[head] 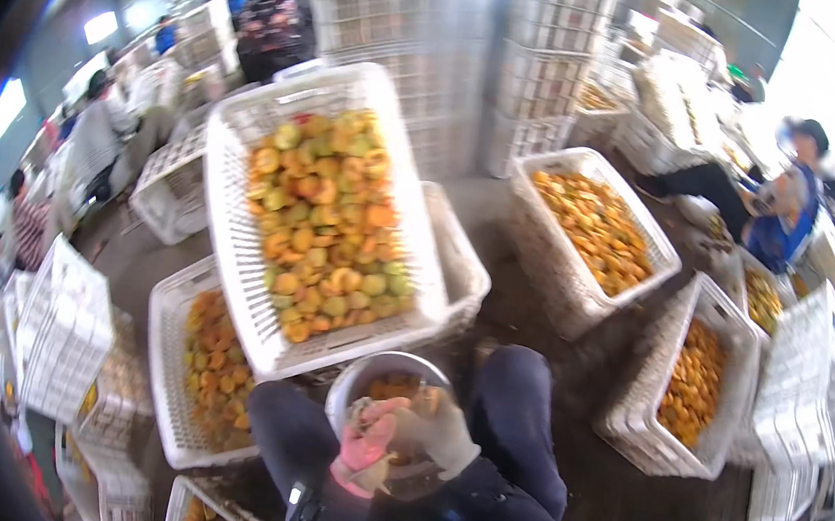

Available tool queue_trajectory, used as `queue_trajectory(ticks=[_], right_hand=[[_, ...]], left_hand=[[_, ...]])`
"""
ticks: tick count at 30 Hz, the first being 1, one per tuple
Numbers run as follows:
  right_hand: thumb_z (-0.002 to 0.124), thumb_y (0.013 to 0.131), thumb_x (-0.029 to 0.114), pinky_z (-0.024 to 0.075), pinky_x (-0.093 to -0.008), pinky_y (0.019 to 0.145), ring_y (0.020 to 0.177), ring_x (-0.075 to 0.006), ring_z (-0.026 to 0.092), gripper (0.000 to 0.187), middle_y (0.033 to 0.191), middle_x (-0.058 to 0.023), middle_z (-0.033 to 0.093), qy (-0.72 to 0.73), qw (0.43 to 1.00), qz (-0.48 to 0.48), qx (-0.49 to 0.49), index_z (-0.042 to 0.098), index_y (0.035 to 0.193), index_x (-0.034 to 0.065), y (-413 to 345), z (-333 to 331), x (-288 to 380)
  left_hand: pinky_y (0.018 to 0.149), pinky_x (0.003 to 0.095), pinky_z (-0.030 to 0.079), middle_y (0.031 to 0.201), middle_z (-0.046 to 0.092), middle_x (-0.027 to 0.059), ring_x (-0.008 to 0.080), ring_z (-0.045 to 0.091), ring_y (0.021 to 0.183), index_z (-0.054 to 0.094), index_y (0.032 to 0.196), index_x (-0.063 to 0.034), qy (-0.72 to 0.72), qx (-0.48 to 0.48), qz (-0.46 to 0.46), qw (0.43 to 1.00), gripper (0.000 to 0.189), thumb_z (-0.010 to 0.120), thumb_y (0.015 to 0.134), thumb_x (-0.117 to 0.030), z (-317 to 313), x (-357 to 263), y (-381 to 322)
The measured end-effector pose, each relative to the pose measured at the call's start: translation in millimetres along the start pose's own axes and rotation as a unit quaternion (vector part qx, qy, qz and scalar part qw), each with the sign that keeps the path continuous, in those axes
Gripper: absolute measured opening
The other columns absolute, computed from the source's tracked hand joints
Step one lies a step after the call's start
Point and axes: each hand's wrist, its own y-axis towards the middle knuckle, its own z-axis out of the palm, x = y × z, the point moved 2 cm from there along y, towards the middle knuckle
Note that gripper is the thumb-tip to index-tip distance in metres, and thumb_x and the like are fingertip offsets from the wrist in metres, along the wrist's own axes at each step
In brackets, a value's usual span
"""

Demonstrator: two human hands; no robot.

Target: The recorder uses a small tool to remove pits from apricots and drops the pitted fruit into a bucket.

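My left hand [368,440], in a pink and pale glove, is over the near left part of a round bucket [339,396] between my knees. Its fingers are curled, but what they hold is too blurred to tell. My right hand [442,432], in a whitish glove, is close beside it over the same bucket, its fingers bent and blurred by motion. Orange fruit pieces [394,386] lie inside the bucket. Just beyond it, a large white plastic crate [229,333] of orange and greenish fruit [330,229] sits tilted on top of another crate.
Crates of orange fruit stand at the left [168,387], upper right [564,305] and right [643,425]. Tall crate stacks [545,69] rise ahead. A person in a dark cap [785,205] sits at the right; other people are at the left and behind.
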Motion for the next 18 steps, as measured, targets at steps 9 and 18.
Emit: queue_trajectory(ticks=[9,18], right_hand=[[0.068,0.081,0.012,0.0490,-0.0263,0.052,0.063,-0.0126,0.057,0.027,0.072,-0.0052,0.056,0.091,0.992,0.073,0.052,0.047,0.096,0.0033,-29.1,9.7,21.5],[0.057,0.089,0.019,0.0427,-0.0296,0.055,0.063,-0.0160,0.052,0.015,0.069,-0.0061,0.055,-0.147,0.985,-0.088,0.013,0.053,0.086,0.0049,-27.4,9.0,77.4]], left_hand=[[0.051,0.0249,0.047,0.097,0.066,0.0112,0.0106,0.058,0.066,0.054,0.116,-0.0012,0.077,-0.016,-0.017,0.997,0.038,0.049,0.093,-0.032,-9.3,18.4,-24.9],[0.077,0.0335,0.049,0.096,0.061,0.0110,0.0213,0.060,0.085,0.053,0.114,0.0005,0.162,-0.074,0.076,0.981,0.032,0.048,0.091,-0.022,8.0,-59.9,-2.6]])
